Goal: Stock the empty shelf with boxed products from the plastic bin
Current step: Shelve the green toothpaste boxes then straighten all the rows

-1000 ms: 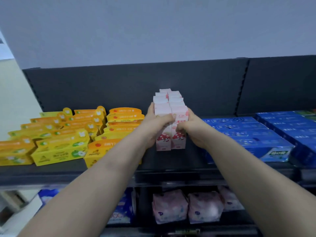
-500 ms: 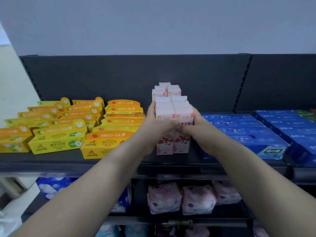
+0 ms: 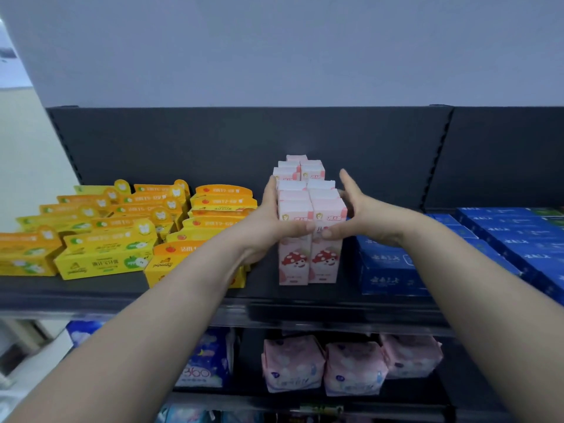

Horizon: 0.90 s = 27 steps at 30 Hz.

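Hands are set on both sides of the pink boxes [image 3: 308,257], which stand upright on the shelf [image 3: 183,297] in two rows. The rows run from the front edge back toward the dark rear panel. The left hand [image 3: 268,227] is laid flat against the left side of the block and the right hand [image 3: 363,215] is placed at its right side. Each thumb lies across the front face. The fingers of both hands are straight, not curled, and those of the right hand are spread and seem a little lifted. Both hands are equally near. Because the long axis of the block points straight away from the person, it is judged that any squaring push must be given backward along this line, between the yellow boxes [image 3: 103,257] and the blue boxes [image 3: 393,270]. The bin is not seen.
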Each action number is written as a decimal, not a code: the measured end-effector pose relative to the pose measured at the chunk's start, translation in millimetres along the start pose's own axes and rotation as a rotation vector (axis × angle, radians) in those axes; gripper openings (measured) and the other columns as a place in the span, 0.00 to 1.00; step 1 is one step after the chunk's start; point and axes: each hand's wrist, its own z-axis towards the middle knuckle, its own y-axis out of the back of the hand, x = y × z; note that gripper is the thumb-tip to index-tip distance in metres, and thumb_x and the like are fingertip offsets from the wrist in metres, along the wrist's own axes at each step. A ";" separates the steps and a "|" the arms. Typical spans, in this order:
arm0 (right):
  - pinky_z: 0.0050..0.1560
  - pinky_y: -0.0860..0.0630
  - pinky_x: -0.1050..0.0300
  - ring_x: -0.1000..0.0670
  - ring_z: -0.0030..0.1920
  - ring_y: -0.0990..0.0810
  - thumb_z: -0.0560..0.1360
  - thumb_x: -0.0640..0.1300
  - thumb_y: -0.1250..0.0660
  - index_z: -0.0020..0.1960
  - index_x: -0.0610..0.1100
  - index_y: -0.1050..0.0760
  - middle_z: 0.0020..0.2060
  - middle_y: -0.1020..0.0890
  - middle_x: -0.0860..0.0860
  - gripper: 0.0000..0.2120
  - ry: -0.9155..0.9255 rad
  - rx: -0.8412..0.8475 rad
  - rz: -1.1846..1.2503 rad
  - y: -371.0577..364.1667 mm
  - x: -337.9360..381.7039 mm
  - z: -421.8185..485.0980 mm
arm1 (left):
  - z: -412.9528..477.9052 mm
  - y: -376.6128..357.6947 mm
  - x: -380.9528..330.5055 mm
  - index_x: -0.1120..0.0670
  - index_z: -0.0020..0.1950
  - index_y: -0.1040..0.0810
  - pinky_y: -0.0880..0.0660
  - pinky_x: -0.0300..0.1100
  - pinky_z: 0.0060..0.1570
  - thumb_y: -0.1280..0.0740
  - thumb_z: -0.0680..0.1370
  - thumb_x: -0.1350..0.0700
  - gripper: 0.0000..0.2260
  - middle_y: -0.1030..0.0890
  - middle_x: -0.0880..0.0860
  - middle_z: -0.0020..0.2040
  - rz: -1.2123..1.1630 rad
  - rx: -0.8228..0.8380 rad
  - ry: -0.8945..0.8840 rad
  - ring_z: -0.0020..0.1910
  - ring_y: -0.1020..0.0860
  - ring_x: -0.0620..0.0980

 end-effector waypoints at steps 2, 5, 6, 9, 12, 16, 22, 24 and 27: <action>0.44 0.23 0.67 0.62 0.52 0.23 0.68 0.32 0.26 0.76 0.54 0.67 0.55 0.31 0.70 0.57 0.020 0.039 -0.002 2.4 -2.1 4.2 | 2.1 1.4 -1.2 0.40 0.73 0.46 0.25 0.54 0.59 0.26 0.66 0.65 0.44 0.24 0.51 0.65 -0.004 0.025 0.018 0.62 0.23 0.52; 0.46 0.21 0.62 0.59 0.52 0.19 0.67 0.30 0.26 0.75 0.60 0.56 0.56 0.27 0.64 0.54 0.066 0.083 -0.019 5.6 -8.0 8.3 | 4.3 5.1 -2.2 0.41 0.74 0.48 0.25 0.53 0.60 0.26 0.65 0.64 0.46 0.25 0.51 0.66 0.016 0.042 0.012 0.63 0.24 0.52; 0.47 0.21 0.61 0.59 0.53 0.19 0.66 0.30 0.26 0.74 0.62 0.55 0.58 0.26 0.62 0.54 0.076 0.083 -0.023 6.1 -9.5 9.4 | 4.7 6.3 -1.7 0.41 0.74 0.48 0.25 0.52 0.59 0.26 0.65 0.64 0.46 0.25 0.51 0.66 0.021 0.045 0.012 0.63 0.24 0.51; 0.49 0.21 0.59 0.58 0.55 0.20 0.66 0.32 0.25 0.73 0.63 0.53 0.63 0.27 0.59 0.52 0.103 0.097 -0.035 4.9 -11.0 10.4 | 3.7 5.4 -0.1 0.40 0.75 0.50 0.24 0.51 0.59 0.26 0.65 0.64 0.48 0.26 0.50 0.66 0.044 0.051 0.020 0.63 0.24 0.51; 0.59 0.27 0.62 0.63 0.62 0.27 0.70 0.43 0.26 0.75 0.62 0.59 0.67 0.38 0.66 0.51 0.074 0.062 -0.051 11.9 -13.2 9.3 | 0.3 9.8 -10.3 0.41 0.76 0.54 0.27 0.49 0.61 0.25 0.69 0.59 0.47 0.32 0.48 0.71 0.101 0.037 0.035 0.65 0.27 0.49; 0.71 0.37 0.52 0.56 0.72 0.40 0.72 0.65 0.37 0.76 0.61 0.57 0.75 0.45 0.59 0.41 0.106 -0.160 0.080 36.6 -7.0 21.8 | 15.3 37.2 -31.6 0.42 0.77 0.60 0.48 0.54 0.73 0.37 0.71 0.37 0.43 0.53 0.46 0.78 0.122 -0.210 0.080 0.77 0.50 0.50; 0.67 0.32 0.47 0.50 0.69 0.33 0.79 0.52 0.39 0.77 0.53 0.50 0.75 0.41 0.51 0.31 0.006 -0.273 -0.018 31.7 4.6 88.5 | 80.2 46.2 -14.7 0.46 0.78 0.50 0.46 0.53 0.73 0.43 0.81 0.47 0.27 0.45 0.48 0.78 0.128 -0.362 0.191 0.76 0.45 0.52; 0.62 0.30 0.52 0.51 0.65 0.31 0.80 0.54 0.42 0.77 0.53 0.51 0.74 0.39 0.53 0.30 -0.049 -0.254 0.030 29.2 7.5 103.3 | 96.2 47.5 -8.2 0.45 0.78 0.52 0.42 0.55 0.72 0.42 0.81 0.48 0.28 0.40 0.50 0.76 0.068 -0.366 0.250 0.74 0.40 0.54; 0.44 0.28 0.64 0.53 0.59 0.27 0.82 0.53 0.48 0.77 0.53 0.49 0.63 0.30 0.54 0.25 -0.099 -0.263 0.074 27.4 10.2 113.5 | 110.2 46.7 -3.1 0.46 0.76 0.46 0.29 0.53 0.63 0.41 0.81 0.50 0.25 0.26 0.54 0.66 -0.059 -0.353 0.294 0.61 0.25 0.53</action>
